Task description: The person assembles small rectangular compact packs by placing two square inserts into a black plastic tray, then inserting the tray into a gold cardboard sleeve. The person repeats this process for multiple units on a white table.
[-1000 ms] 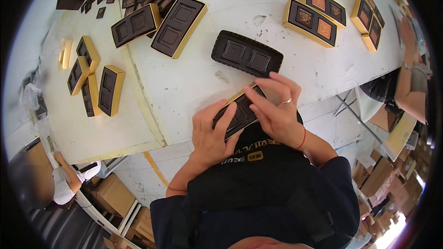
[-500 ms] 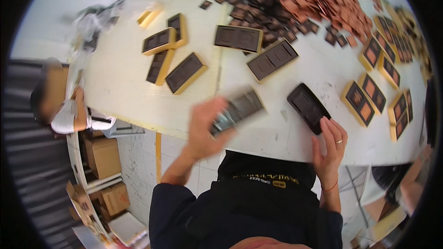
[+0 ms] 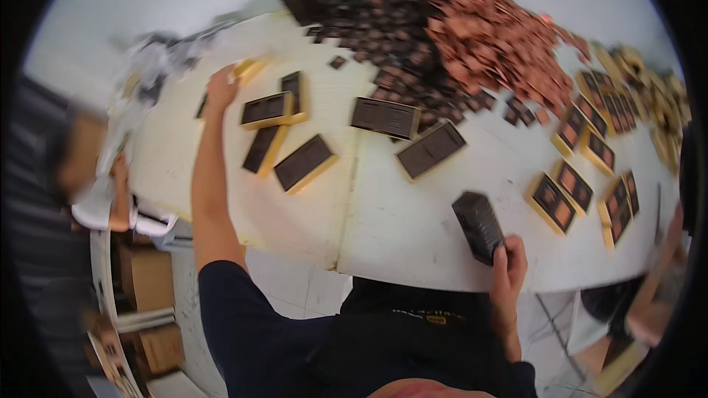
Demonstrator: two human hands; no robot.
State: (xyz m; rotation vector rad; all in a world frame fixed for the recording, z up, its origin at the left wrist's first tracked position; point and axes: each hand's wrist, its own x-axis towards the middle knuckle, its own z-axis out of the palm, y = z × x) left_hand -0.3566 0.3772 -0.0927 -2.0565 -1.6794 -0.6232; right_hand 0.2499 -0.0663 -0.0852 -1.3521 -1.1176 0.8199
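My left hand (image 3: 221,87) stretches to the far left of the table, its fingers closed around a box with a dark insert (image 3: 200,107), mostly hidden by the hand. Close beside it lies a plain gold box (image 3: 251,68). In my right hand (image 3: 509,265), at the near edge, is a black plastic tray (image 3: 478,227), tilted up and pinched at its lower end; it looks thick, perhaps several nested. Between the hands lie gold boxes with black trays inside, among them one in the middle (image 3: 385,118), one to its right (image 3: 432,150) and one to its left (image 3: 305,163).
Dark small squares (image 3: 391,29) and copper-coloured squares (image 3: 494,40) are heaped at the back. Filled gold boxes (image 3: 552,203) stand on the right, gold pieces (image 3: 656,88) behind them. Another person (image 3: 103,199) is at the left; an arm (image 3: 653,302) shows at the right.
My left hand has carried a box from the near middle to the far left. My right hand has lifted and tipped the black tray. The view has shifted.
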